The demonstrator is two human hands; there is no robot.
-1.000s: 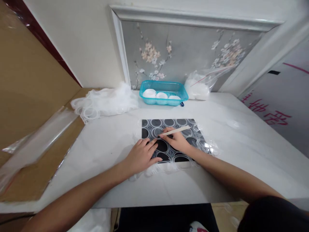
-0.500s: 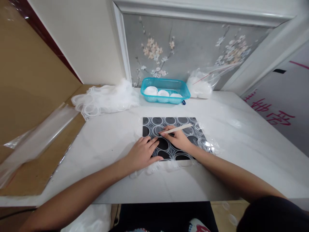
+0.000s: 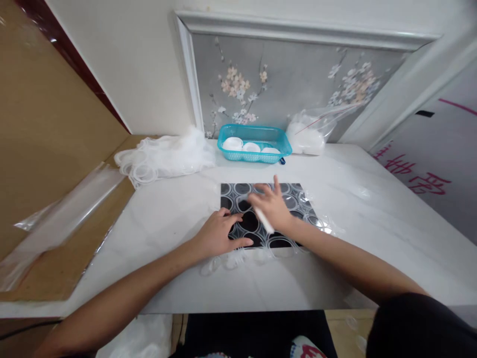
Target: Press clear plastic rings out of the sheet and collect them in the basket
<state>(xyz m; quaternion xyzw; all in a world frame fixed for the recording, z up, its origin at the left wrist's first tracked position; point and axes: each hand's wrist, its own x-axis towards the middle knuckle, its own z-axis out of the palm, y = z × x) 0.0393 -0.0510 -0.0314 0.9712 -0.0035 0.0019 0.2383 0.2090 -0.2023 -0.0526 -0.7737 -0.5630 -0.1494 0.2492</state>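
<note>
A black sheet patterned with pale rings [image 3: 249, 222] lies flat on the white table, with clear film curling past its right and front edges. My left hand [image 3: 219, 232] rests on its left edge, thumb and fingers spread apart, holding nothing. Over the sheet's middle is my right hand [image 3: 271, 206], slightly blurred, with a pale flat stick [image 3: 264, 222] under the palm that slants down to the right. Its forefinger points up and away from the stick. What its other fingertips touch is too blurred to tell.
A blue basket [image 3: 254, 157] with white round pieces stands at the back. A bag of white material [image 3: 307, 141] is right of it, a pile of clear rings [image 3: 167, 156] left. Cardboard [image 3: 63, 268] with plastic sleeves covers the left side.
The stick has swung from pointing up-right to slanting down-right under my right palm. My right hand's fingers have lifted and spread. My left hand's fingers have drawn back slightly on the sheet.
</note>
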